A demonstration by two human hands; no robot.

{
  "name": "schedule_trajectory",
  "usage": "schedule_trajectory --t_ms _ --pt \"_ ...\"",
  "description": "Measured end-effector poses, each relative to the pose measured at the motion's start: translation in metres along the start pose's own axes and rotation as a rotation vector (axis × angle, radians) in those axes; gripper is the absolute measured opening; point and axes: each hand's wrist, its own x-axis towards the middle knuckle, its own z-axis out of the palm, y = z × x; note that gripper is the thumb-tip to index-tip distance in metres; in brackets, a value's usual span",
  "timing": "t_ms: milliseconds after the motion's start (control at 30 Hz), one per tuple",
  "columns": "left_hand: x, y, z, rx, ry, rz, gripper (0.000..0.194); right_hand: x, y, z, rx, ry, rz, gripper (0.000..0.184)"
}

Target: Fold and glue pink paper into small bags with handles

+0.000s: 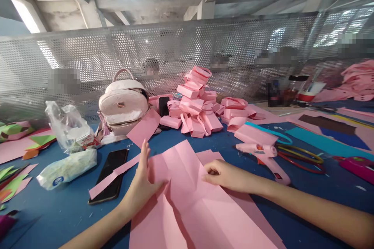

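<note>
A creased pink sheet of paper [201, 210] lies in front of me, partly folded up along its left side. My left hand [146, 177] is at its left edge, fingers stretched upward and thumb reaching over the paper. My right hand [223, 175] has its fingers curled, with thumb and forefinger closed at the sheet's right edge. More pink paper lies beneath the sheet. Beyond my hands rises a pile of folded pink paper boxes [194, 105]. A narrow pink paper strip [113, 179] crosses a black phone [109, 175] left of my left hand.
A pink glue gun [265, 153] lies on the blue table [73, 210] at right, near yellow and red loops [304, 157]. A pale backpack [124, 103], plastic bag [68, 126] and tissue pack [68, 169] stand left. A perforated metal screen [175, 42] runs behind.
</note>
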Motion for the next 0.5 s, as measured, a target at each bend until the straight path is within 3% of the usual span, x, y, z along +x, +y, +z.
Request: schedule_trajectory --t_ms 67,133,267,333,500 --pt "0.007 0.000 -0.003 0.258 -0.113 0.219 0.098 0.000 0.003 -0.003 -0.004 -0.028 0.024 0.040" --pt "0.016 0.005 -0.006 0.468 -0.336 0.411 0.077 0.002 0.008 -0.004 -0.003 -0.043 0.048 0.039" --pt "0.033 0.018 -0.007 0.594 -0.838 0.579 0.091 0.010 0.017 -0.007 0.006 -0.057 0.086 0.044" --pt "0.040 0.021 -0.005 0.568 -0.932 0.601 0.096 0.011 0.019 -0.008 0.051 -0.073 0.109 0.047" --pt "0.053 0.017 0.000 0.479 -0.966 0.605 0.089 0.007 0.014 -0.010 0.228 -0.100 0.210 0.047"
